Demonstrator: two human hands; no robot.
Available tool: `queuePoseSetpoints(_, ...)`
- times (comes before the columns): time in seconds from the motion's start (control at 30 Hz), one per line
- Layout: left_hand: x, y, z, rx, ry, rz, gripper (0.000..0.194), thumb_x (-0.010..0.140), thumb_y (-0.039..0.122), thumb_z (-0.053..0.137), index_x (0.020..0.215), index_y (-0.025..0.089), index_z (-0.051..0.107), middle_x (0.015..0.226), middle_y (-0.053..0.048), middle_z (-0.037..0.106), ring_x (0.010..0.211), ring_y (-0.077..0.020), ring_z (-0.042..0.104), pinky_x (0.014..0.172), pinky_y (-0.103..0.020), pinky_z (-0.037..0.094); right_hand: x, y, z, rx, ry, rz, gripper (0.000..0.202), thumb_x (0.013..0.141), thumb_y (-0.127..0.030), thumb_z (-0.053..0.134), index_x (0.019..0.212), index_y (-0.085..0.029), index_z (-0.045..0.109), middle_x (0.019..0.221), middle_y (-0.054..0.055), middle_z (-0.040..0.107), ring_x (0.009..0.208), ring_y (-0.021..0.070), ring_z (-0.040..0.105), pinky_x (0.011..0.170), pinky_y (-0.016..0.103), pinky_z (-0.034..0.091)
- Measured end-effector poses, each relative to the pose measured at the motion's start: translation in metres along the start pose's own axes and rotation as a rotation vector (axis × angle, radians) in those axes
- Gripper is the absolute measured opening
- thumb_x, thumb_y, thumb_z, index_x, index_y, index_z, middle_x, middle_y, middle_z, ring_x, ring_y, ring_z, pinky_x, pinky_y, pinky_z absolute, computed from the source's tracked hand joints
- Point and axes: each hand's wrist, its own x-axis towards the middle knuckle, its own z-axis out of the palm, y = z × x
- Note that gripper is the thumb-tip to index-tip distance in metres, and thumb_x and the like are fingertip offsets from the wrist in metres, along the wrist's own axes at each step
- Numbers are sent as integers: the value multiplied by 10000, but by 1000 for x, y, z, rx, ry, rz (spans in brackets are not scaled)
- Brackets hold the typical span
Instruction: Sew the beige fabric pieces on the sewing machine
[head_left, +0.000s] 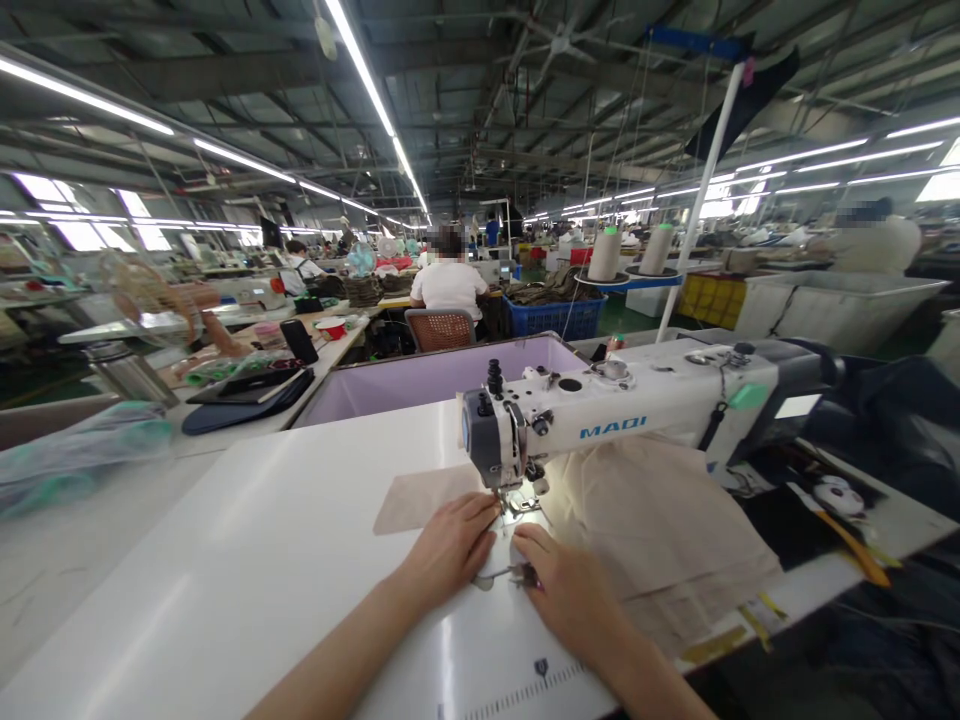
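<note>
A white sewing machine (600, 405) stands over the white table (247, 540), its needle area lit. My left hand (454, 540) lies just left of the presser foot, fingers together over the edge of a small beige fabric piece (420, 498). To the right of the needle, my right hand (562, 580) is closed, its fingertips near the needle plate and a small metal part; what it holds, if anything, is hidden. A larger beige fabric (652, 530) spreads under the machine arm, beyond my right hand.
Behind the table is a lilac bin (442, 375). Two thread cones (604, 254) stand by a white pole (701, 200). Scissors with an orange handle (855, 548) lie at the right. Farther back, a person in a white shirt (450, 287) sits near a blue crate (555, 316).
</note>
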Motion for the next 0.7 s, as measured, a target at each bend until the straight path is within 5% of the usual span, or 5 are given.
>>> queuePoseSetpoints(0.7, 0, -3, -2, 116, -52, -15, 336, 990, 243, 486, 1307, 205, 592, 1363, -88, 615, 1253, -270, 547, 1023, -466, 477, 0, 3, 3, 15, 35, 13, 394, 830, -105, 487, 1170, -240, 636, 1241, -1, 670, 1017, 206, 669, 818, 269, 483)
